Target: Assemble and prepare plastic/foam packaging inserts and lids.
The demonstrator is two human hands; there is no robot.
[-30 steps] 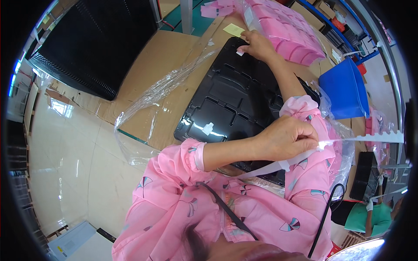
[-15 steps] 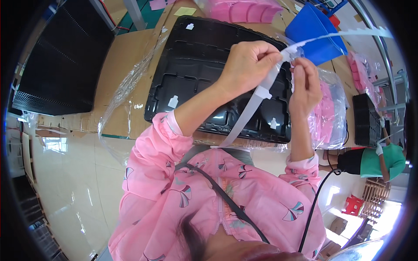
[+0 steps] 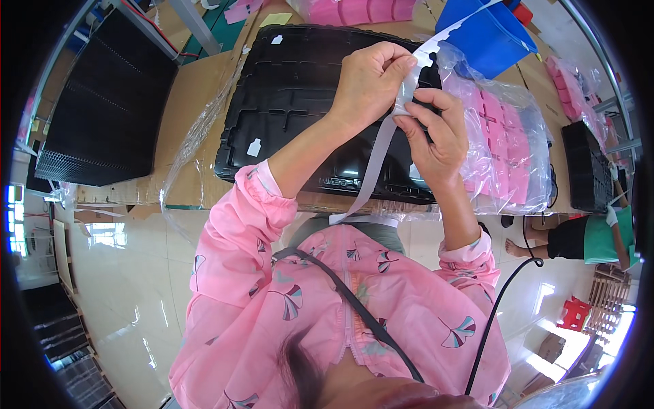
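A long white strip of label backing (image 3: 373, 167) runs between my hands, trailing down over the table's front edge and up past the blue bin. Thumb and fingers of my left hand (image 3: 368, 85) pinch the strip near its upper part. Just below, my right hand (image 3: 439, 140) grips the strip between thumb and forefinger, its other fingers loosely curled. Under both hands lies a large black plastic tray (image 3: 272, 102) with moulded ridges. White bottle-shaped stickers show on it: one sticker (image 3: 276, 40) at the far left, another sticker (image 3: 254, 147) nearer. A third, by my right wrist, is partly covered.
Pink moulded pieces (image 3: 501, 146) in clear plastic lie right of the tray. A blue bin (image 3: 487, 41) stands behind them. Black stacked trays (image 3: 102, 102) rise at left, beside loose clear film (image 3: 194, 143). A co-worker in green (image 3: 610, 235) stands at far right.
My right hand has moved left and down onto the strip, closer to my left hand. Both hands and the strip sit slightly farther left; the view has shifted a little.
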